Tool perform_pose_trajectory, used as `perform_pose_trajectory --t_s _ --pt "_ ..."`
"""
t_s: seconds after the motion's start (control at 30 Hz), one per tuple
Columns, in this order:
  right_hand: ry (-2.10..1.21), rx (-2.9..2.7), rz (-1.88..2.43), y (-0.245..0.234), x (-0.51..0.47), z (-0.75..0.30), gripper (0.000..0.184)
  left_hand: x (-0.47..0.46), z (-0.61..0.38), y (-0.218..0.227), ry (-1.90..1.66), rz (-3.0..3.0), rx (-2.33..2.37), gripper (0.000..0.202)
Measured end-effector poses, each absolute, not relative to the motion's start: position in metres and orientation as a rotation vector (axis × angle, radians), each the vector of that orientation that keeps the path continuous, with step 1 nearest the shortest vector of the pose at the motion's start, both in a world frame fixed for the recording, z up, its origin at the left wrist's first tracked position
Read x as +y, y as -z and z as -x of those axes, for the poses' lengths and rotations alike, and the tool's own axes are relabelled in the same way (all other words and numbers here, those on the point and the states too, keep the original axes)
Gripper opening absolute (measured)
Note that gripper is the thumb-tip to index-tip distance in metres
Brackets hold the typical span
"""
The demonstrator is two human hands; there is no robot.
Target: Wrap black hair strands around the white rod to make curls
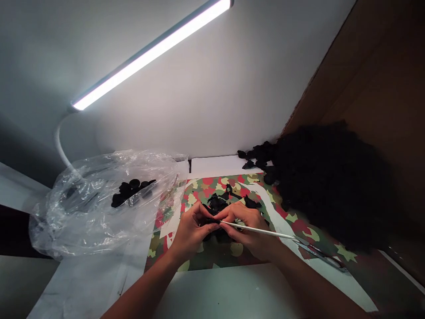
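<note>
Both my hands meet over the middle of the patterned sheet. My left hand (192, 226) is closed, thumb and fingertips pinching a small dark piece (212, 220), mostly hidden by the fingers. Fingertips of my right hand (247, 223) press together at the other side of that piece. A thin white stick (262, 231) runs from the right fingertips across the hand toward the lower right. Just behind and under the hands lie ragged black scraps (217, 203), soft or rubbery in look.
A large black heap (332, 186) fills the right side, against a brown cardboard panel (375, 88). Left, a clear plastic bag (96, 221) holds several round black pieces (128, 190). A metal tool (322, 256), perhaps scissors, lies right. A lit lamp (152, 53) hangs above the camouflage-patterned sheet (212, 261).
</note>
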State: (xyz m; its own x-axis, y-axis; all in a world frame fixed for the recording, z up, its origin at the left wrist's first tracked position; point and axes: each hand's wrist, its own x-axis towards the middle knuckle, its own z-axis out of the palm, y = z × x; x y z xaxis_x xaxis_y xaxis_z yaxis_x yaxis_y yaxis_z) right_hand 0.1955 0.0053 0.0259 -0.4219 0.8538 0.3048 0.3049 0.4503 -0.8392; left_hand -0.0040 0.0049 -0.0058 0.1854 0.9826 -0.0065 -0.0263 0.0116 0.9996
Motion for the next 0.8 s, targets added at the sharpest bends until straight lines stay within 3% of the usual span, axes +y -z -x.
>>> perform_pose_trajectory --t_s 0.4,0.53,0.8 --pt "-0.671 -1.963 1.008 -0.007 0.006 -0.186 0.019 0.003 0.002 0.006 -1.095 -1.352 1.146 0.022" --pt "-0.775 -1.875 1.166 -0.010 0.011 -0.193 0.015 0.002 0.003 0.004 -1.071 -1.311 1.105 0.022" --pt "-1.047 -1.861 1.059 -0.028 0.004 -0.193 0.022 0.004 0.004 0.003 -1.068 -1.305 1.138 0.028"
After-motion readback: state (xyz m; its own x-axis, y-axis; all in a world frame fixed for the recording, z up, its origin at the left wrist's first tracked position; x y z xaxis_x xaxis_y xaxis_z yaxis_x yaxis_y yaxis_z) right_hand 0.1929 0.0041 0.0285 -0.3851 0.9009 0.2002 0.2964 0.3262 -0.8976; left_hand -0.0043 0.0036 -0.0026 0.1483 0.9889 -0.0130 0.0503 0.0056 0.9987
